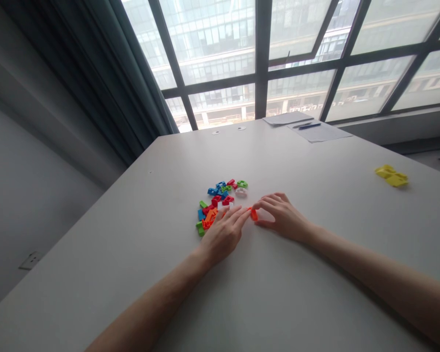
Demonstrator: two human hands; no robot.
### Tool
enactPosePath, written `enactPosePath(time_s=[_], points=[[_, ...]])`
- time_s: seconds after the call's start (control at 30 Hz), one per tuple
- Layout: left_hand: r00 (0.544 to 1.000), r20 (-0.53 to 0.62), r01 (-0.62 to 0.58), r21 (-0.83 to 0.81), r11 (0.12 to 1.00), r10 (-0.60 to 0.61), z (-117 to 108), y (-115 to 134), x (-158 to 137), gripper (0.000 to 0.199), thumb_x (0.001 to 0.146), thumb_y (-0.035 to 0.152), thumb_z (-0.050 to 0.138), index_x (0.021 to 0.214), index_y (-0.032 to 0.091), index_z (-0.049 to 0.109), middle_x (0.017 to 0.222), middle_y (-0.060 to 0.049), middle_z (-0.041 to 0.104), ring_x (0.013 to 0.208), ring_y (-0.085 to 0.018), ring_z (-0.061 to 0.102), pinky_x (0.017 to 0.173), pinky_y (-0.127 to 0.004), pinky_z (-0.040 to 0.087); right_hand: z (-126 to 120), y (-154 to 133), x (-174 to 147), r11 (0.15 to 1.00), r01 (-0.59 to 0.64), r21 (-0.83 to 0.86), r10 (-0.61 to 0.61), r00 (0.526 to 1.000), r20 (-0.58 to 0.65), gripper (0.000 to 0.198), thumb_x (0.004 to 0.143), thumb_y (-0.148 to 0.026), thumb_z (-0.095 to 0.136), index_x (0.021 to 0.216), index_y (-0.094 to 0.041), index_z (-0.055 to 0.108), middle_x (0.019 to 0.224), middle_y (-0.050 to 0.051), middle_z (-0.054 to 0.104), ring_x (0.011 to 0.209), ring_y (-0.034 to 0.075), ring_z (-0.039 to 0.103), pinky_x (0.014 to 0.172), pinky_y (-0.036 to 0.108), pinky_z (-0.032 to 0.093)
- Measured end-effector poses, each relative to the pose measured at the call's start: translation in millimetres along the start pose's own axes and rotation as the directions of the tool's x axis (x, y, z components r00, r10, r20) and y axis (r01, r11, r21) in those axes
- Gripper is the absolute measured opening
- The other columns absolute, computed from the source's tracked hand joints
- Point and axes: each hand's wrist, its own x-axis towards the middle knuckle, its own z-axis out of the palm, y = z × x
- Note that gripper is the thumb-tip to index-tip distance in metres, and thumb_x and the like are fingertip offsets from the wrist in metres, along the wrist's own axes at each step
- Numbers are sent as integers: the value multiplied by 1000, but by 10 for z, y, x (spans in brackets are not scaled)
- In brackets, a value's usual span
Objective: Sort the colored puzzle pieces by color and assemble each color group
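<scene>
A small orange plastic piece point(254, 215) sits at the fingertips of my right hand point(284, 215), whose thumb and fingers close on it just above the table. My left hand point(223, 232) lies palm down with its fingers stretched out over the right side of a heap of small colored plastic pieces. Its fingertips reach close to the orange piece; whether they touch it I cannot tell. Around that hand are orange pieces point(209, 217), red pieces point(216, 200), blue pieces point(212, 191), a green piece point(200, 229) and a clear piece point(241, 192). Part of the heap is hidden under my left hand.
Two yellow pieces point(391, 175) lie apart on the right of the white table point(161, 195). Paper sheets point(326, 133) and a dark pen point(310, 125) rest at the far edge, before the window. A dark curtain point(106, 63) hangs at the left.
</scene>
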Motion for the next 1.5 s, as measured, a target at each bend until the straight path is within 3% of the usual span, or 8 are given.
enactPosePath(time_s=[0.27, 0.43, 0.7, 1.13, 1.37, 1.5], points=[[998, -60, 19, -90, 996, -24, -8, -7, 6, 48, 88, 2, 41, 132, 17, 49, 130, -10, 62, 122, -21, 56, 110, -46, 38, 14, 13, -4, 998, -49, 44, 51, 998, -44, 21, 92, -25, 55, 113, -24, 57, 107, 4, 72, 102, 19, 63, 97, 39, 34], [998, -67, 5, -143, 990, -14, -12, -10, 4, 47, 87, 1, 42, 131, 17, 50, 130, -10, 62, 123, -21, 56, 109, -46, 39, 12, 23, -4, 993, -93, 79, 96, 995, -33, 28, 91, -29, 57, 119, -25, 54, 100, 2, 74, 103, 20, 63, 97, 40, 35], [998, -62, -29, -176, 984, 18, -34, -4, 7, 49, 86, -1, 40, 130, 19, 52, 129, -7, 63, 121, -16, 58, 112, -41, 38, 25, 28, 0, 986, -143, 84, 146, 988, -40, 23, 91, -31, 57, 114, -26, 57, 103, 2, 73, 103, 20, 63, 96, 40, 37], [997, -65, -55, -161, 985, 45, -28, -14, -11, 43, 87, 0, 42, 123, 19, 57, 123, -8, 66, 116, -18, 60, 106, -40, 43, 38, 103, 1, 972, -218, 84, 225, 971, -78, 21, 89, -25, 56, 109, -27, 61, 103, 2, 74, 104, 21, 63, 95, 42, 40], [976, -152, 154, -31, 988, -157, -204, -41, 44, 28, 88, 8, 49, 110, 18, 62, 103, -7, 70, 98, -22, 63, 90, -38, 51, -77, 337, 5, 929, -331, 169, 361, 910, -203, 16, 86, -30, 58, 100, -26, 63, 97, 2, 75, 97, 24, 65, 90, 45, 43], [931, 26, 365, -60, 929, -364, -446, -219, 79, 16, 89, 17, 53, 98, 22, 65, 104, -5, 69, 98, -24, 63, 82, -36, 51, -63, 426, 0, 901, -397, 174, 429, 875, -224, 16, 84, -29, 57, 99, -27, 64, 95, 2, 75, 97, 25, 64, 92, 47, 41]])
